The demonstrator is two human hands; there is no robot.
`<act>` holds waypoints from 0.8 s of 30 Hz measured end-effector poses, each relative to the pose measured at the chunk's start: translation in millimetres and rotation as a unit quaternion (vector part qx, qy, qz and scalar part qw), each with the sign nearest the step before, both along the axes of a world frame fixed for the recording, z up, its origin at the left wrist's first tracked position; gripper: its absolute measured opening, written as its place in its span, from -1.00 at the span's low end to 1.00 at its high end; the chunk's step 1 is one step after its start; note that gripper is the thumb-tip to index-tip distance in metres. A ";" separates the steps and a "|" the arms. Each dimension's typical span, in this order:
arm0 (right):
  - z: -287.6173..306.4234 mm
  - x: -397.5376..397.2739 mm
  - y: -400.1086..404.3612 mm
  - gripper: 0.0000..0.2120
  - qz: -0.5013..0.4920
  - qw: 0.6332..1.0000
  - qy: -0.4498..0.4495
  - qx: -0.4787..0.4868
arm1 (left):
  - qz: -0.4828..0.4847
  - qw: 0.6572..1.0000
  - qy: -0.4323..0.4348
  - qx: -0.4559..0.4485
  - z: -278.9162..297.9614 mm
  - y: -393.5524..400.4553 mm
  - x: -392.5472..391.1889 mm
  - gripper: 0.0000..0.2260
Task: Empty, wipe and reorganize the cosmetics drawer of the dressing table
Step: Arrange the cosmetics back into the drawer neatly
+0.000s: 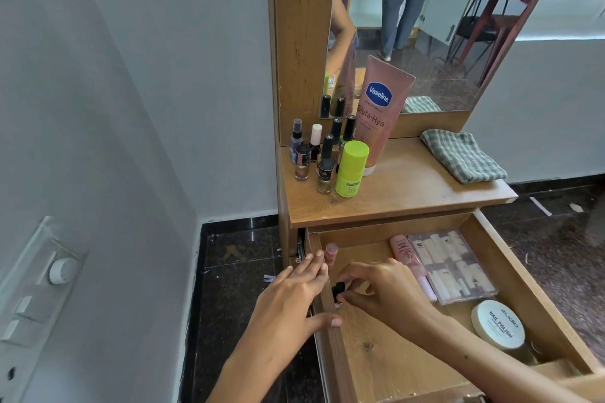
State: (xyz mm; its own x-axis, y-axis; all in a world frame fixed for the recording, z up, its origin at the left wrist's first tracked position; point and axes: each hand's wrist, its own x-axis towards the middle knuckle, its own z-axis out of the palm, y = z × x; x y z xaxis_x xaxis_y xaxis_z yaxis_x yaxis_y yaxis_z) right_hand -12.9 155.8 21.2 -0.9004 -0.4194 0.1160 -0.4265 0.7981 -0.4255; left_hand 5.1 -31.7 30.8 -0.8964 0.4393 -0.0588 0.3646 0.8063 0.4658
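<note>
The wooden drawer (537, 291) of the dressing table stands pulled out. My left hand (294, 298) rests on its left wall with the thumb hooked over the edge. Inside the drawer at its left side, my right hand (383, 288) pinches a small bottle with a black cap (339, 289). A pink-capped bottle (330, 253) stands in the back left corner. Also in the drawer lie a pink tube (406, 253), a clear box of small items (453, 267) and a round white nail polish remover tub (499, 325).
On the tabletop (409, 186) stand several nail polish bottles (322, 157), a lime green bottle (350, 168) and a pink Vaseline tube (379, 108). A folded checked cloth (463, 154) lies at the right. The mirror (435, 26) reflects a standing person. A wall switch panel (36, 285) is at left.
</note>
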 end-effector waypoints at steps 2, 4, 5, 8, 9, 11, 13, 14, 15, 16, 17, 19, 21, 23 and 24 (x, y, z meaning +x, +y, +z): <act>3.7 1.4 0.9 -0.79 0.003 1.000 0.013 0.009 | 0.001 1.000 0.004 -0.003 0.0 0.0 0.9 -0.28; 11.7 0.8 4.3 -0.76 0.003 0.999 0.045 0.016 | -0.001 1.000 0.010 -0.008 -0.3 0.1 1.1 -0.28; 17.4 -0.4 6.5 -0.78 -0.001 0.998 0.063 0.009 | -0.005 1.000 0.012 -0.011 -0.9 0.4 1.6 -0.28; 38.5 -8.3 10.2 -0.87 -0.015 0.993 0.107 -0.053 | -0.002 1.000 0.008 -0.017 0.4 0.9 1.7 -0.29; 45.0 -12.2 9.3 -0.88 -0.023 0.988 0.134 -0.068 | 0.000 1.000 0.001 -0.021 1.4 1.2 1.4 -0.30; 56.3 -21.1 1.9 -0.88 -0.033 0.976 0.201 -0.079 | 0.000 0.999 -0.008 -0.032 2.1 2.0 0.3 -0.30; 63.3 -31.4 -11.1 -0.86 -0.038 0.963 0.252 -0.086 | -0.001 0.999 -0.011 -0.030 -0.4 2.3 -1.4 -0.30; 64.9 -36.9 -17.9 -0.84 -0.041 0.958 0.272 -0.085 | -0.002 1.000 -0.013 -0.029 -1.7 2.1 -1.9 -0.29; 65.4 -42.6 -24.8 -0.81 -0.045 0.953 0.289 -0.076 | -0.005 0.999 -0.014 -0.030 -3.3 1.8 -2.3 -0.29; 65.2 -48.1 -30.8 -0.77 -0.050 0.950 0.302 -0.059 | -0.008 0.999 -0.015 -0.034 -3.7 1.6 -2.5 -0.29; 64.7 -53.0 -36.0 -0.73 -0.056 0.948 0.310 -0.043 | -0.012 0.999 -0.017 -0.038 -4.3 1.6 -2.9 -0.29; 64.1 -61.7 -44.1 -0.68 -0.065 0.947 0.315 -0.018 | -0.018 0.999 -0.024 -0.042 -4.5 1.8 -4.8 -0.29; 65.2 -67.6 -48.4 -0.67 -0.077 0.947 0.312 0.001 | -0.023 0.998 -0.033 -0.045 -4.4 2.2 -6.9 -0.28; 66.4 -71.6 -49.0 -0.71 -0.081 0.947 0.311 0.009 | -0.026 0.998 -0.035 -0.047 -4.8 2.0 -7.7 -0.28; 66.9 -72.8 -48.3 -0.73 -0.078 0.947 0.312 0.011 | -0.026 0.998 -0.036 -0.047 -4.8 1.8 -7.7 -0.28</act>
